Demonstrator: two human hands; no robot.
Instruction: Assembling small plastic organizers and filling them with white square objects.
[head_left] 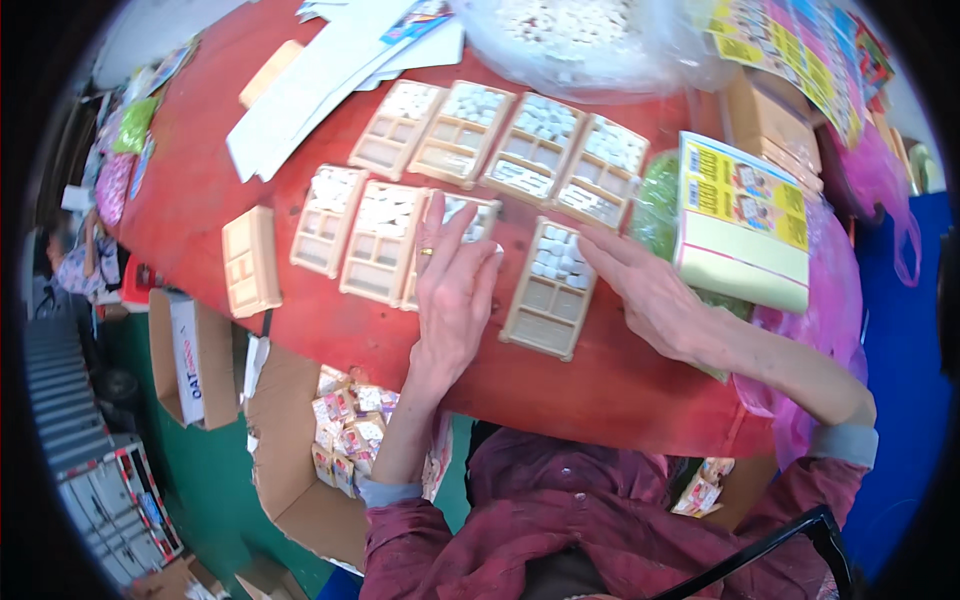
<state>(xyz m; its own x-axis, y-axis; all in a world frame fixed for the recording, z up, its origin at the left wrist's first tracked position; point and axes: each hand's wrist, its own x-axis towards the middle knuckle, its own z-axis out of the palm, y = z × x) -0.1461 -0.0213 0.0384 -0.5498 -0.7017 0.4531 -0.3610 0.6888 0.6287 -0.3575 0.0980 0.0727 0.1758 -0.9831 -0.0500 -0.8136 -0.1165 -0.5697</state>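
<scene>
My left hand (455,290), with a ring on one finger, reaches over a beige compartment tray (408,290) and partly hides it. A small white piece (499,248) shows at its thumb tip and seems pinched there. My right hand (655,300) is stretched out, its fingertips at the upper right edge of another beige tray (540,325). White pieces (560,255) fill the upper part of that tray; its lower compartments look bare. To the left of my left hand lie two similar trays (328,215) (375,250) with white pieces in their upper parts.
Several part-filled trays (465,125) form a row farther back. A clear bag of white pieces (570,35) stands behind them. Stacked trays (250,262) lie left, printed cards (745,225) right, on the red table (640,400). Below is a carton (290,470) of small packets.
</scene>
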